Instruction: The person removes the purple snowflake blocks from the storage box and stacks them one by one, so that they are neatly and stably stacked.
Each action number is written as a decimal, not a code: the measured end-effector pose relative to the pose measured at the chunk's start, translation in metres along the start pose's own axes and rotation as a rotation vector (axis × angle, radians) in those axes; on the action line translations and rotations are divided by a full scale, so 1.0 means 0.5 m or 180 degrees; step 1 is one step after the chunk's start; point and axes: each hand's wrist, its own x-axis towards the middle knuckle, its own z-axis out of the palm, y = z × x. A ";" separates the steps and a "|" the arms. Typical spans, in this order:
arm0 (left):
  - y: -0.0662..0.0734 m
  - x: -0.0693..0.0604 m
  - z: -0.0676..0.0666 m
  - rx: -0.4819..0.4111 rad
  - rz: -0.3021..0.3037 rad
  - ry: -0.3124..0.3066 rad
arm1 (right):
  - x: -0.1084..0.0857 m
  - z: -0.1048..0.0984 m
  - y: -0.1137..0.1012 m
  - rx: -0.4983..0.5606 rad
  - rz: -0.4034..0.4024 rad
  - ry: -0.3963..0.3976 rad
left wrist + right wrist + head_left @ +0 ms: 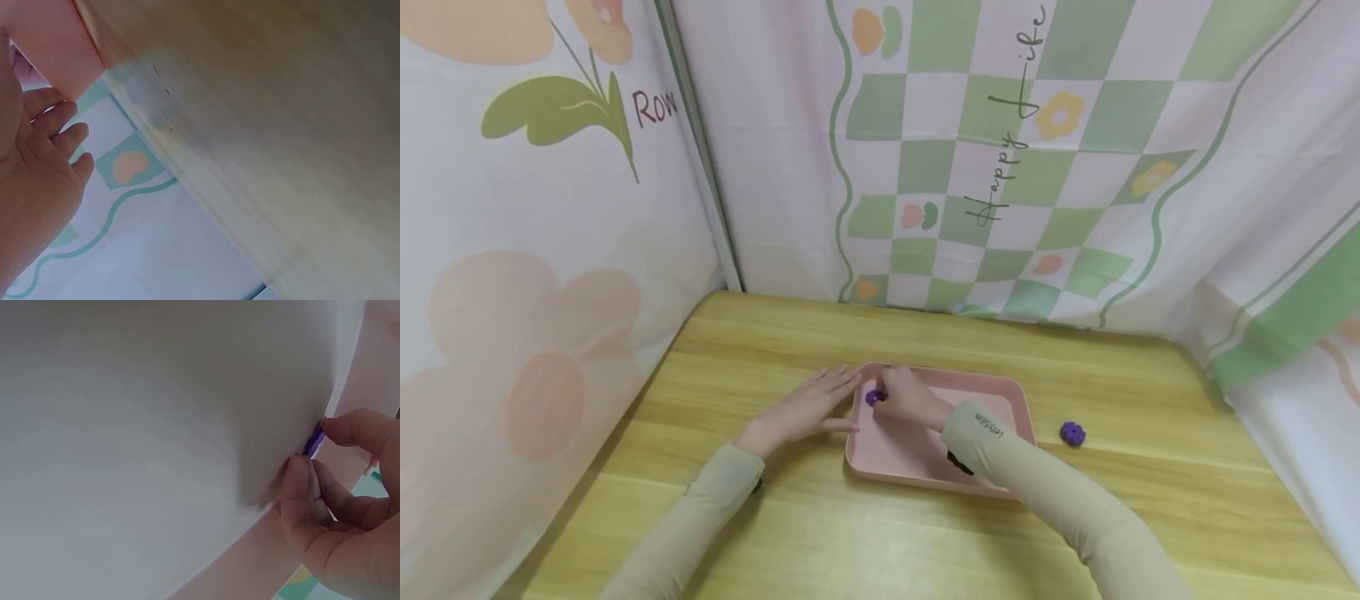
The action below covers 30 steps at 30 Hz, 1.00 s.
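Observation:
A small purple flower-shaped piece (874, 397) is at the left end of a shallow pink tray (925, 481). My right hand (912, 400) reaches across the tray and pinches this piece between thumb and fingers. In the right wrist view the purple piece (314, 440) appears edge-on at the tray's side, partly hidden by the fingertips. With fingers spread and mostly straight, my left hand (805, 407) touches the tray's left rim. The left wrist view has its fingers against the outer pink wall (56, 44).
Another purple flower-shaped piece (1072, 433) lies on the wooden table (760, 533), right of the tray. A checked curtain (985, 167) hangs behind the table's back edge, and flower-printed cloth (542, 333) borders the left side.

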 end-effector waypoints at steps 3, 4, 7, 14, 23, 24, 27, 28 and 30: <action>0.002 0.000 -0.002 0.0005 0.0009 0.0006 | -0.001 -0.002 0.001 0.0008 -0.0014 -0.0004; 0.002 0.000 -0.002 0.0007 0.0016 0.0015 | -0.002 -0.002 0.001 0.0017 -0.0020 -0.0004; 0.003 0.001 -0.003 0.0013 0.0020 0.0011 | -0.003 -0.003 0.003 0.0043 -0.0032 -0.0015; 0.003 0.001 -0.003 0.0018 0.0012 -0.0006 | -0.006 -0.005 0.008 0.0124 -0.0029 -0.0011; 0.008 0.000 -0.007 -0.0021 0.0041 0.0004 | -0.015 -0.009 0.014 0.0184 0.0099 -0.0085; 0.008 0.000 -0.007 -0.0026 0.0045 0.0012 | -0.016 -0.011 0.014 0.0194 0.0109 -0.0085; 0.009 0.000 -0.007 -0.0042 0.0046 0.0024 | -0.021 -0.015 0.016 0.0242 0.0099 -0.0051; 0.009 0.000 -0.007 -0.0046 0.0043 0.0026 | -0.022 -0.016 0.018 0.0255 0.0087 -0.0048; 0.009 0.000 -0.007 -0.0044 0.0034 0.0023 | -0.025 -0.020 0.020 0.0283 0.0058 -0.0043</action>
